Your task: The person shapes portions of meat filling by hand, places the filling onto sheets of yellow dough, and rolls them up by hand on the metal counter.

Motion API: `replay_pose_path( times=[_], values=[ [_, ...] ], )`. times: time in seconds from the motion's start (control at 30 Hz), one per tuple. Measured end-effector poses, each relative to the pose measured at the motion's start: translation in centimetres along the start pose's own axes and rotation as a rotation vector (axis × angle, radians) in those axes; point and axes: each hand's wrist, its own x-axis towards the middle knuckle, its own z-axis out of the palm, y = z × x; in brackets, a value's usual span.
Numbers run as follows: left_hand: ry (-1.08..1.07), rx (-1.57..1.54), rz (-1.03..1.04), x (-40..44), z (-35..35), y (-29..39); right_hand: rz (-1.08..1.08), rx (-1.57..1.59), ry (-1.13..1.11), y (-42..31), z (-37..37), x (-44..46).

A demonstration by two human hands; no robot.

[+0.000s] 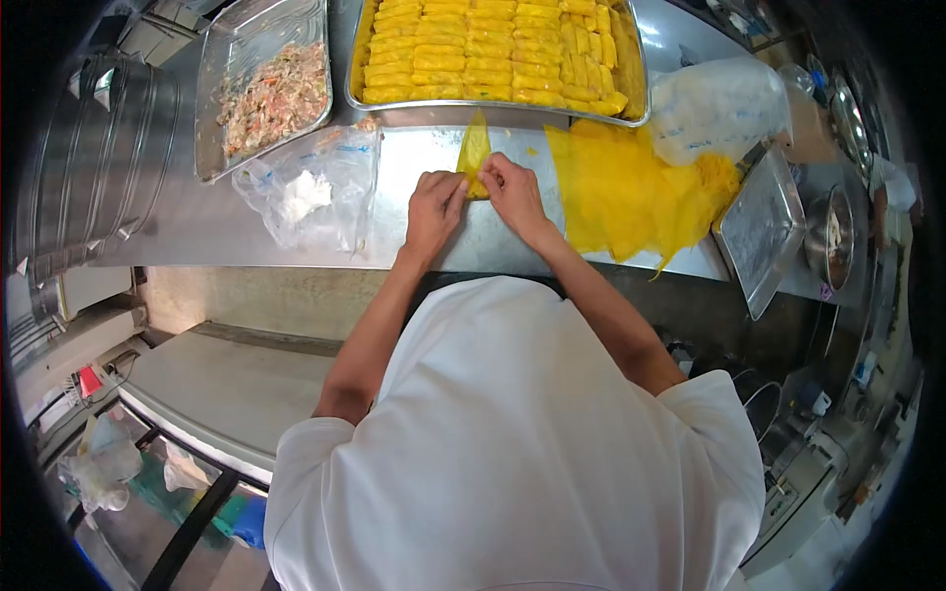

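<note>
A narrow yellow wrapper lies on the steel table, its pointed end facing the tray of rolls. Its near end is folded into a small bundle between my hands. My left hand grips the left side of this bundle with thumb and fingers bent in. On the other side, my right hand pinches the wrapper's right edge. Any filling inside is hidden. Just beyond, a metal tray holds tightly packed rows of yellow rolls. Loose yellow wrapper sheets are spread to the right of my right hand.
A metal pan of chopped filling stands at the back left. Nearer lies a clear plastic bag with white paste. To the right are another plastic bag, a tilted metal tray and a bowl. Stacked steamers stand far left.
</note>
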Motion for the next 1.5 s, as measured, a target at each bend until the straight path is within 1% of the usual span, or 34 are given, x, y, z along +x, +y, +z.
replay_pose_path(
  times=[0.1, 0.17, 0.2, 0.23, 0.27, 0.3, 0.33, 0.37, 0.43, 0.47, 0.53, 0.6, 0.67, 0.7, 0.77, 0.83, 0.87, 0.97, 1.0, 1.07, 1.2, 1.27, 1.37, 1.4, 1.47, 1.5],
  values=[
    [-0.066, 0.117, -0.044, 0.9, 0.9, 0.0, -0.083, -0.059, -0.001, -0.4, -0.5, -0.6],
    [-0.099, 0.171, -0.069, 1.4, 0.8, -0.3, -0.28, 0.032, 0.119, -1.0, -0.8, -1.2],
    [-0.155, 0.186, -0.065, 1.6, 0.7, -0.6, -0.283, 0.033, 0.119, -0.8, -0.9, -1.5],
    [-0.214, 0.2, -0.061, 1.7, 0.5, -0.8, -0.343, -0.059, 0.054, -0.5, -1.0, -1.8],
    [-0.217, 0.201, -0.059, 1.5, 0.4, -1.0, -0.399, -0.152, -0.007, -0.2, -1.0, -1.9],
    [-0.127, 0.06, -0.099, 1.5, 0.2, -0.8, -0.395, -0.152, 0.0, -0.3, -1.1, -1.8],
    [-0.038, -0.08, -0.138, 1.5, 0.0, -0.6, -0.327, -0.169, -0.047, -0.3, -1.2, -1.5],
    [-0.046, -0.079, -0.131, 1.3, -0.2, -0.3, -0.258, -0.183, -0.093, -0.3, -1.2, -1.3],
    [-0.01, 0.009, 0.063, 0.9, -1.0, 0.8, -0.221, -0.239, -0.078, -0.5, -0.8, -0.9],
    [-0.013, 0.011, 0.068, 1.0, -0.9, 0.6, -0.195, -0.299, -0.072, -0.6, -0.8, -0.6],
    [-0.134, 0.098, 0.16, 0.9, -0.5, -0.2, -0.193, -0.293, -0.025, -0.7, -0.6, -0.7],
    [-0.124, 0.131, 0.158, 1.4, 0.1, -1.0, -0.194, -0.289, 0.016, -0.7, -0.4, -0.9],
    [-0.111, 0.16, 0.155, 2.1, 0.4, -1.6, -0.338, -0.209, 0.134, -0.6, -0.4, -1.1],
    [-0.13, 0.158, 0.128, 2.4, 0.4, -1.6, -0.342, -0.21, 0.13, -0.1, -0.4, -1.0],
    [-0.155, 0.154, 0.102, 2.3, 0.1, -1.5, -0.32, -0.227, 0.015, 0.8, -0.4, -1.0],
    [-0.024, 0.063, 0.155, 2.2, -0.3, -1.0, -0.296, -0.251, 0.031, 0.3, -0.6, -0.3],
    [-0.086, 0.102, 0.18, 2.1, -0.6, -1.1, -0.268, -0.273, 0.038, 0.1, -0.7, -0.2],
    [-0.136, 0.175, 0.165, 2.3, -0.1, -1.5, -0.218, -0.313, 0.041, -0.1, -0.7, 0.1],
    [-0.135, 0.179, 0.164, 2.6, 0.0, -1.7, -0.22, -0.309, 0.04, -0.2, -0.5, 0.1],
    [-0.152, 0.224, 0.117, 3.5, 0.4, -2.0, -0.302, -0.236, 0.167, -0.3, -0.3, 0.1],
    [-0.157, 0.205, 0.113, 4.4, -0.2, -1.5, -0.368, -0.237, 0.106, 1.1, 0.0, 0.7],
    [-0.039, 0.175, 0.185, 4.3, -0.2, -1.3, -0.306, -0.345, 0.071, 0.7, -0.1, 1.1],
    [-0.114, 0.211, 0.161, 4.2, 0.6, -1.9, -0.235, -0.4, 0.04, 0.1, -0.2, 1.5],
    [-0.109, 0.213, 0.157, 4.3, 0.6, -2.2, -0.24, -0.399, 0.036, -0.1, -0.2, 1.6],
    [-0.18, 0.259, 0.148, 4.5, 0.8, -2.8, -0.25, -0.397, 0.085, -0.5, -0.3, 1.7],
    [-0.173, 0.259, 0.145, 4.5, 0.6, -2.4, -0.257, -0.399, 0.081, -0.2, -0.3, 1.8]
  ],
)
